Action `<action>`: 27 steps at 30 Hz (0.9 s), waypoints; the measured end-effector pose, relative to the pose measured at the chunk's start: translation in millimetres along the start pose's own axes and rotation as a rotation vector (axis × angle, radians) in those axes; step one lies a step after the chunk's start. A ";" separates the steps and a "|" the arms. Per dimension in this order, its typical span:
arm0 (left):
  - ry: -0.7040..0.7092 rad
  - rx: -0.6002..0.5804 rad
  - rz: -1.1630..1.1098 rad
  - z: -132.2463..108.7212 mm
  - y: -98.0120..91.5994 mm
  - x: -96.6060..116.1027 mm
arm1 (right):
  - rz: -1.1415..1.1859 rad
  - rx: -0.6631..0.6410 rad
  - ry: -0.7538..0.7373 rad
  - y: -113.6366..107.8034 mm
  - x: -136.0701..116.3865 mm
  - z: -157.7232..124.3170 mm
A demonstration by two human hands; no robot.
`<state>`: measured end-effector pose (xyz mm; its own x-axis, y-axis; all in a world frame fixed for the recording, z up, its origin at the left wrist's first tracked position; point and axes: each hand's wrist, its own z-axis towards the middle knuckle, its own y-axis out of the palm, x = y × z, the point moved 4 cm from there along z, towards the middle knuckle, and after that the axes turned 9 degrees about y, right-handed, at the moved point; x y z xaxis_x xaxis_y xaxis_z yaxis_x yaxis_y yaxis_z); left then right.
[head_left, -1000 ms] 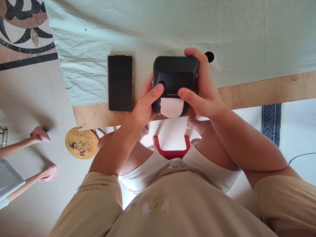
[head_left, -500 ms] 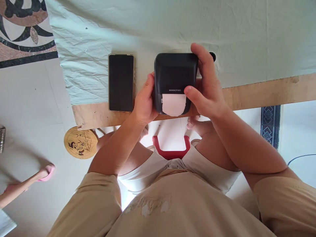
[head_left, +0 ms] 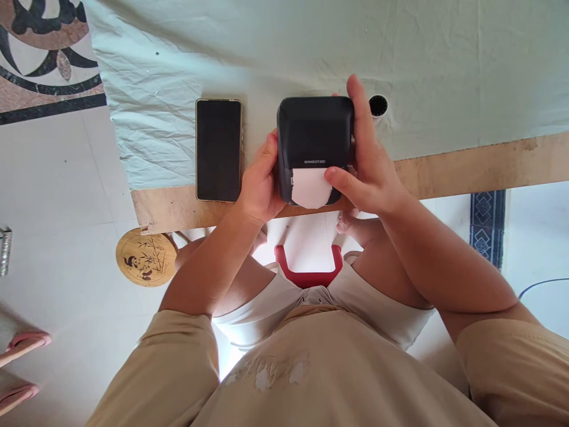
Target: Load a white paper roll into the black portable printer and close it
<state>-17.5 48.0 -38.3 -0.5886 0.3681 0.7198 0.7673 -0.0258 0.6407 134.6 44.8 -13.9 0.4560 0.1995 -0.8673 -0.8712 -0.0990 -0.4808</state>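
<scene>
A small black label printer [head_left: 315, 135] stands at the near edge of the table, with a strip of white paper [head_left: 310, 187] coming out of its front slot. My left hand [head_left: 258, 187] is wrapped round the printer's left side. My right hand [head_left: 368, 163] grips its right side, fingers reaching up along the back corner and the thumb resting on the paper's right edge. A black phone [head_left: 219, 149] lies flat, screen dark, just left of my left hand.
A pale green cloth [head_left: 444, 65] covers the table, and bare wood [head_left: 480, 163] shows along its near edge. A small dark round object [head_left: 378, 106] sits behind my right hand. Below are a red stool [head_left: 309, 274], a round bamboo stool [head_left: 146, 257] and another person's pink shoes [head_left: 22, 344].
My left thumb has come off the printer's front and now lies along its side. My right thumb has slid onto the paper strip. The other person's feet have moved down to the lower left.
</scene>
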 end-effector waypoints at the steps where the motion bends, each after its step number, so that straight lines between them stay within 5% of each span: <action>1: 0.009 0.001 -0.008 -0.1 -0.1 0.7 | -0.009 -0.036 -0.004 0.5 -3.9 0.1; 7: 0.028 0.042 0.000 -0.2 -3.5 0.6 | -0.053 -0.134 0.049 -0.3 -16.1 0.1; 13: 0.033 -0.030 -0.109 -1.3 7.2 5.4 | -0.133 -0.082 0.093 -5.3 -20.1 -2.0; 21: 0.052 -0.117 -0.011 -7.0 14.0 9.5 | -0.208 0.217 0.061 -20.8 -26.3 -5.1; 27: 0.036 -0.189 0.022 -3.9 11.6 3.6 | -0.033 0.394 -0.067 -23.4 -36.6 -7.1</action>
<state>-11.7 45.4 -27.3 -0.5836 0.3317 0.7412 0.7207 -0.2091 0.6610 139.6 32.9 28.2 0.4835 0.2606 -0.8356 -0.8651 0.2875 -0.4110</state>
